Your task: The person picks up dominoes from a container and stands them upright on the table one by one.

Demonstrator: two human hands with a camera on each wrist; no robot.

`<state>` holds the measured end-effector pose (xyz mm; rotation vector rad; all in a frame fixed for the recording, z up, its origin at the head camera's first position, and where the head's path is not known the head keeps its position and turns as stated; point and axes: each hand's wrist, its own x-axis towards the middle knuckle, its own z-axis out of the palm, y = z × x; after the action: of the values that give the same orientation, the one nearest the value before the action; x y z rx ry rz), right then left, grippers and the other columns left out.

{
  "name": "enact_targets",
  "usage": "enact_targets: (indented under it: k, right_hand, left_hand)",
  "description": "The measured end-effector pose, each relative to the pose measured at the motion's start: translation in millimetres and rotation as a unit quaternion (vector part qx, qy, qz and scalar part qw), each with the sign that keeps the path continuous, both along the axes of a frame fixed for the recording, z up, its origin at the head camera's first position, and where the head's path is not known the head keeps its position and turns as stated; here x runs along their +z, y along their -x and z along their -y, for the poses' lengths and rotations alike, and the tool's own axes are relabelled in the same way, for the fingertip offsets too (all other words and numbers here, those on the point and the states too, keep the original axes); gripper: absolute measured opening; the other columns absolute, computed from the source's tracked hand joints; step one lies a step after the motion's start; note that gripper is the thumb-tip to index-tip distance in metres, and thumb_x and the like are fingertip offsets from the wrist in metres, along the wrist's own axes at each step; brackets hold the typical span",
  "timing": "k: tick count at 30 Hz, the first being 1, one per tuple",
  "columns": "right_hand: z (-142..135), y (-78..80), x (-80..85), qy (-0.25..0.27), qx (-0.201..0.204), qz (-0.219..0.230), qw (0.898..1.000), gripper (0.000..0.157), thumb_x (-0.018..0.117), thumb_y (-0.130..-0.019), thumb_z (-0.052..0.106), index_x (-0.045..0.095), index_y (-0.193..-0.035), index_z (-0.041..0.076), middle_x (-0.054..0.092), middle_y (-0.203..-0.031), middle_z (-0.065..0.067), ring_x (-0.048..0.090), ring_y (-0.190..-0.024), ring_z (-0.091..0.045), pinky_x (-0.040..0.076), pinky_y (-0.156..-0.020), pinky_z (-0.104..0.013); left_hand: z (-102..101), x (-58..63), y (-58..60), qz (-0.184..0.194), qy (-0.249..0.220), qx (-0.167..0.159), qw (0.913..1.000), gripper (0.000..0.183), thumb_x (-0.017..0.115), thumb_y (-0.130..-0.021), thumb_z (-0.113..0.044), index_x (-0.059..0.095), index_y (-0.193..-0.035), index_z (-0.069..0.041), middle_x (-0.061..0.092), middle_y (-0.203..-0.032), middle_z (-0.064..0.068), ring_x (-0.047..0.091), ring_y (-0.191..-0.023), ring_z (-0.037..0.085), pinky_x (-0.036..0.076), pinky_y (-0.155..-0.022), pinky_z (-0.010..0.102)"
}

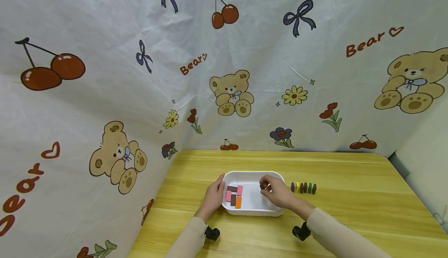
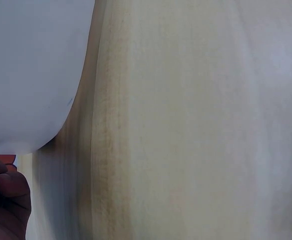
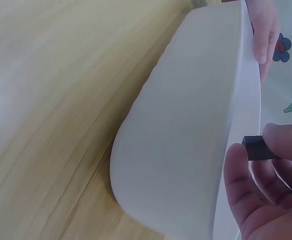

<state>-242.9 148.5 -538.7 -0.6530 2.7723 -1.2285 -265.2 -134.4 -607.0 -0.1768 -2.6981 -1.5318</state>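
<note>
In the head view, my left hand [image 1: 214, 195] grips the left end of a white plastic tray [image 1: 253, 212], its thumb by the rim. My right hand [image 1: 278, 192] is over the tray's right half and pinches a small dark brown block [image 3: 258, 148] between thumb and fingers. Inside the tray, toward its left side, several flat blocks lie close together: an orange block [image 1: 238, 202], pink blocks [image 1: 239, 190] and brown blocks [image 1: 232, 188]. The left wrist view catches only part of the left hand [image 2: 8, 200], low beside the tray's wall.
Right of the tray, a row of small blocks [image 1: 305, 188] stands on edge on the wooden table [image 1: 336, 219], in purple, yellow, brown and green. A printed cloth [image 1: 266, 55] with bears and cherries hangs behind the table and along its left side.
</note>
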Motion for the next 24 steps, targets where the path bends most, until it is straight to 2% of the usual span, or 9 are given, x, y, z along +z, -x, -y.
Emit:
enact_targets:
  k: [3,7,13,18,24]
  right_hand:
    - [-6.6,-1.7,2.1,0.000,-0.009,0.013,1.000,0.015,0.070,-0.095,0.002,0.063,-0.108,0.004,0.065,-0.097,-0.004,0.063,-0.089,-0.014,0.059,-0.075,-0.027]
    - [-15.6,-4.2,2.8,0.003,-0.021,0.019,1.000,0.016,0.069,-0.095,0.002,0.062,-0.109,0.005,0.065,-0.098,-0.005,0.065,-0.091,-0.017,0.059,-0.077,-0.029]
    - [-26.1,-9.8,3.1,0.009,-0.034,0.025,0.999,0.017,0.069,-0.095,0.001,0.062,-0.110,0.005,0.064,-0.099,-0.005,0.066,-0.093,-0.018,0.060,-0.078,-0.030]
    - [-33.9,-11.9,4.5,0.017,-0.062,0.031,0.997,0.019,0.070,-0.094,0.001,0.063,-0.111,0.004,0.066,-0.100,-0.006,0.066,-0.095,-0.020,0.060,-0.079,-0.030]
    - [-43.3,-12.2,4.8,0.028,-0.108,0.071,0.991,0.025,0.070,-0.095,0.004,0.063,-0.119,0.001,0.067,-0.108,-0.008,0.066,-0.099,-0.023,0.060,-0.073,-0.028]
  left_hand:
    - [-0.2,0.1,1.3,0.000,-0.002,0.000,1.0000,0.047,0.043,-0.112,-0.024,0.044,-0.156,-0.007,0.047,-0.159,0.015,0.043,-0.148,0.036,0.038,-0.122,0.054]
    - [-1.0,0.7,3.1,0.000,-0.001,0.001,1.0000,0.047,0.044,-0.112,-0.024,0.044,-0.156,-0.007,0.047,-0.159,0.015,0.043,-0.148,0.036,0.038,-0.122,0.053]
    - [-1.8,1.2,-1.4,0.006,0.002,0.004,1.0000,0.047,0.043,-0.112,-0.022,0.043,-0.157,-0.006,0.046,-0.159,0.015,0.042,-0.149,0.037,0.038,-0.122,0.054]
    - [-2.4,2.3,-4.9,0.004,0.003,0.007,1.0000,0.047,0.042,-0.113,-0.022,0.044,-0.156,-0.004,0.047,-0.159,0.015,0.043,-0.148,0.037,0.038,-0.122,0.054]
    - [-3.0,4.6,-4.3,-0.003,0.011,0.006,0.9999,0.046,0.043,-0.112,-0.021,0.045,-0.155,-0.003,0.048,-0.158,0.016,0.044,-0.147,0.038,0.038,-0.121,0.055]
